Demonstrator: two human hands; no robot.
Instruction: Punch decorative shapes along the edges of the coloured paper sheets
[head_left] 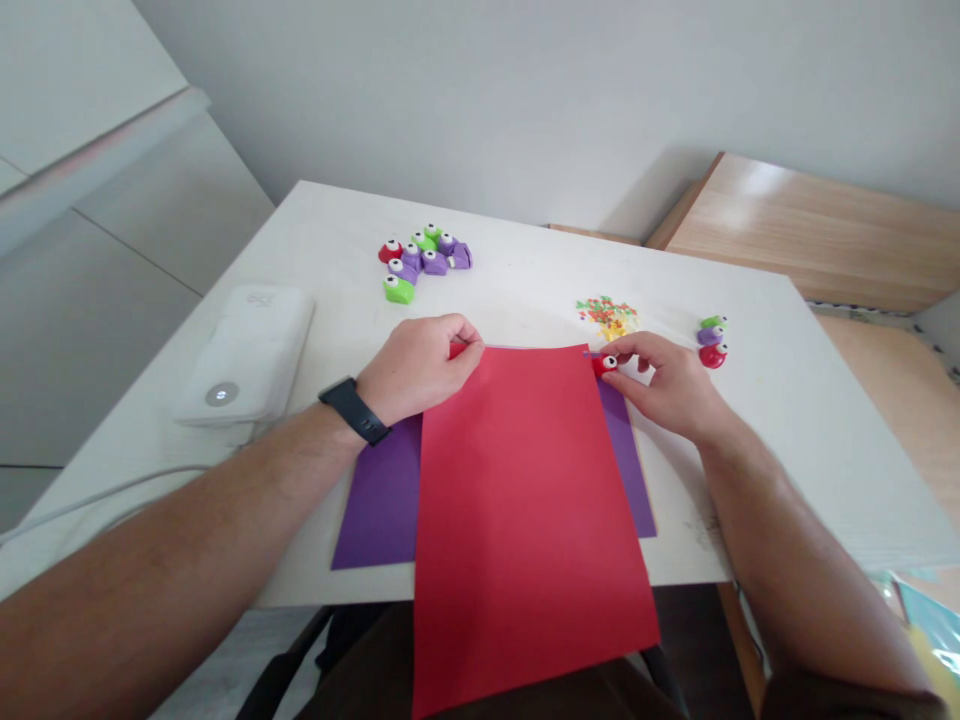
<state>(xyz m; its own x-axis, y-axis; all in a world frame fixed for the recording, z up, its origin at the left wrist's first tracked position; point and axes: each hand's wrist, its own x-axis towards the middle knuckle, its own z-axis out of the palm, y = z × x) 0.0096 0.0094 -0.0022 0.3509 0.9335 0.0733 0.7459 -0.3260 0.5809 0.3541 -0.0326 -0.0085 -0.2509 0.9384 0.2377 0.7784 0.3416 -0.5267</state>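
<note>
A red sheet of paper (521, 500) lies over a purple sheet (379, 505), its lower end hanging past the table's front edge. At the red sheet's top left corner, my left hand (424, 365) is closed, pinching the paper between thumb and fingers. My right hand (664, 380) is closed around a small red craft punch (604, 366) with a white cartoon eye. That punch sits at the red sheet's top right corner, over the purple sheet; whether paper is inside its slot I cannot tell.
Several purple, green and red craft punches (433, 262) cluster at the back left. Three more (712, 342) stand at the right. Colourful paper confetti (609, 316) lies beyond my right hand. A white device (247, 352) with a cable (142, 482) occupies the left side of the white table (517, 290).
</note>
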